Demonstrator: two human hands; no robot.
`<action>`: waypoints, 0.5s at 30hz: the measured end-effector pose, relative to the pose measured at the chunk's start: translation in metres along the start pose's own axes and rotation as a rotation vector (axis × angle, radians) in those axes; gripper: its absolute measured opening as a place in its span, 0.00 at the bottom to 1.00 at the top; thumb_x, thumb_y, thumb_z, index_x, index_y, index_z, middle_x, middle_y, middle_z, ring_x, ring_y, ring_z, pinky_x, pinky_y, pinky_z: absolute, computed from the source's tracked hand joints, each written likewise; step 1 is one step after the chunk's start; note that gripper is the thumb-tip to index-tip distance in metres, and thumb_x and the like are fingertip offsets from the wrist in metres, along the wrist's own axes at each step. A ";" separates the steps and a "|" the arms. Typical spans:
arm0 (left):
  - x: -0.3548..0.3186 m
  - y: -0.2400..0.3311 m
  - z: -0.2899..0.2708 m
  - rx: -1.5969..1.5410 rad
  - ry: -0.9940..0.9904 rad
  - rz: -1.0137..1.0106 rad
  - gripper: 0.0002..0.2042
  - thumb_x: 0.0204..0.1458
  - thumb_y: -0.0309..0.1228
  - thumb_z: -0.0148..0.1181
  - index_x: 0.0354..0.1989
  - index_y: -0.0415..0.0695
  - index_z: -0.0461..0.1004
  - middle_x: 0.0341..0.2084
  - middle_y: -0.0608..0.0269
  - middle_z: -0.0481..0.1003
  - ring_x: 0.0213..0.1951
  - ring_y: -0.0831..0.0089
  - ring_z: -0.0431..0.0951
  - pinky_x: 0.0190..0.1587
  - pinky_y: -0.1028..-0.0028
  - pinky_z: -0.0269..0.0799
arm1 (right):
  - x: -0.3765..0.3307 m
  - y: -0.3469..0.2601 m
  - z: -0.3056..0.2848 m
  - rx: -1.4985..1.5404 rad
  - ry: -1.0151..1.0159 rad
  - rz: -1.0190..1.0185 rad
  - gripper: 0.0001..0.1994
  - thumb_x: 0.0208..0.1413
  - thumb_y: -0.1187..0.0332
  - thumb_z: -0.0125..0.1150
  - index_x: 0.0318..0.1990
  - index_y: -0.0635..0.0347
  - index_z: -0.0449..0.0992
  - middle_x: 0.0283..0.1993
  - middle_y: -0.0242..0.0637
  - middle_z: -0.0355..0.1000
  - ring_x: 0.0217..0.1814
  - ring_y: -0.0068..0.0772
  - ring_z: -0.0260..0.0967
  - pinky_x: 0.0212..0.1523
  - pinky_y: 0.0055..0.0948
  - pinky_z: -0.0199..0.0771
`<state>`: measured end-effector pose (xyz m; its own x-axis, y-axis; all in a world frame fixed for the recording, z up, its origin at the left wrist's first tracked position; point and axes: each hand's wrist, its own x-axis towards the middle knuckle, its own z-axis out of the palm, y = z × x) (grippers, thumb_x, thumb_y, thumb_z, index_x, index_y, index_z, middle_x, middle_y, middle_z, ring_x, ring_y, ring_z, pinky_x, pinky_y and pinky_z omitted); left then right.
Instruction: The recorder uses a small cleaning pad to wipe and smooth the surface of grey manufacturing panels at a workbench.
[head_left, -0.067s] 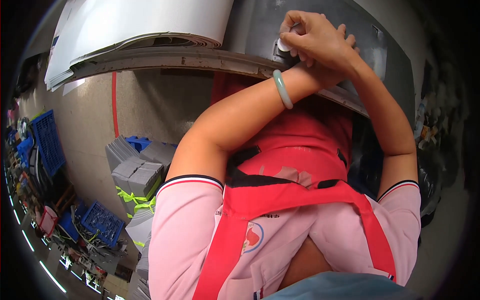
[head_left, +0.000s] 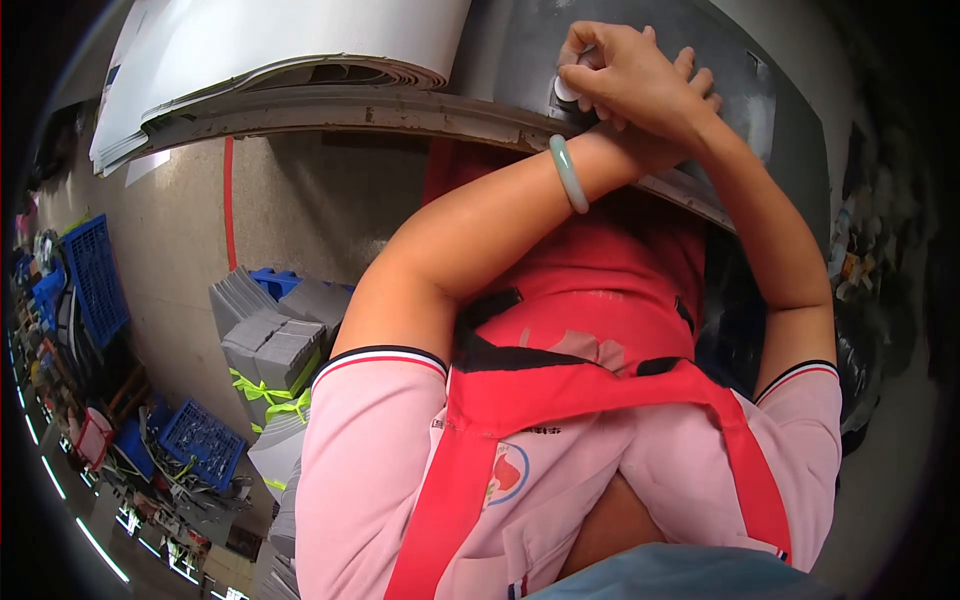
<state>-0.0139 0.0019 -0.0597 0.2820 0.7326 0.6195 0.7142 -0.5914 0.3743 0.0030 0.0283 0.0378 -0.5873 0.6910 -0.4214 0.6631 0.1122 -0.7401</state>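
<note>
My right hand (head_left: 637,75) crosses over my left wrist at the top of the view. Its thumb and forefinger are pinched on a small white round thing (head_left: 566,91), whose kind I cannot make out. The white thing is by the near edge of a dark grey work surface (head_left: 530,60). Beneath the right hand lies my left hand (head_left: 703,80), mostly hidden. Its visible fingers stretch out past the right wrist, apart from each other. A pale green bangle (head_left: 568,174) circles my left forearm.
Large white sheets (head_left: 300,30), curled over in a stack, lie on the left of the work surface. Below, on the floor at left, stand grey stacked pieces (head_left: 272,345) tied with yellow-green strips. Blue crates (head_left: 205,445) and piled clutter are farther left. Dark bags (head_left: 860,360) stand at right.
The view has shifted very slightly. Both hands keep their crossed pose, and the right fingers stay on the small white thing.
</note>
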 end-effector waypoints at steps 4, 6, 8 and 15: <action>0.001 0.000 -0.003 0.066 -0.078 0.020 0.25 0.59 0.48 0.48 0.62 0.52 0.70 0.63 0.54 0.68 0.70 0.49 0.62 0.70 0.26 0.38 | 0.001 -0.014 0.004 -0.156 -0.065 0.029 0.07 0.61 0.67 0.58 0.38 0.63 0.73 0.24 0.32 0.73 0.19 0.18 0.66 0.17 0.21 0.64; 0.000 0.000 -0.002 0.170 -0.102 0.001 0.24 0.59 0.49 0.49 0.62 0.54 0.70 0.64 0.56 0.68 0.71 0.51 0.61 0.69 0.26 0.40 | -0.001 -0.016 0.004 -0.220 -0.148 0.041 0.08 0.61 0.67 0.58 0.39 0.63 0.73 0.25 0.33 0.74 0.20 0.19 0.67 0.20 0.22 0.66; -0.003 -0.003 0.001 0.099 -0.071 -0.022 0.24 0.58 0.48 0.52 0.61 0.55 0.71 0.63 0.59 0.68 0.70 0.52 0.62 0.68 0.26 0.43 | -0.007 -0.008 0.006 -0.147 -0.070 -0.096 0.09 0.62 0.66 0.62 0.43 0.63 0.76 0.30 0.36 0.78 0.25 0.25 0.71 0.28 0.26 0.72; 0.003 -0.001 -0.005 0.167 -0.131 -0.008 0.22 0.57 0.46 0.57 0.59 0.57 0.73 0.61 0.64 0.69 0.68 0.55 0.65 0.67 0.28 0.48 | -0.013 0.016 0.004 -0.540 0.156 -0.490 0.13 0.58 0.63 0.69 0.44 0.62 0.80 0.38 0.40 0.80 0.38 0.37 0.78 0.45 0.31 0.75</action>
<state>-0.0165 0.0035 -0.0548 0.3490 0.7812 0.5176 0.8100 -0.5292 0.2526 0.0196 0.0181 0.0293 -0.8283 0.5603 -0.0004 0.5015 0.7410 -0.4466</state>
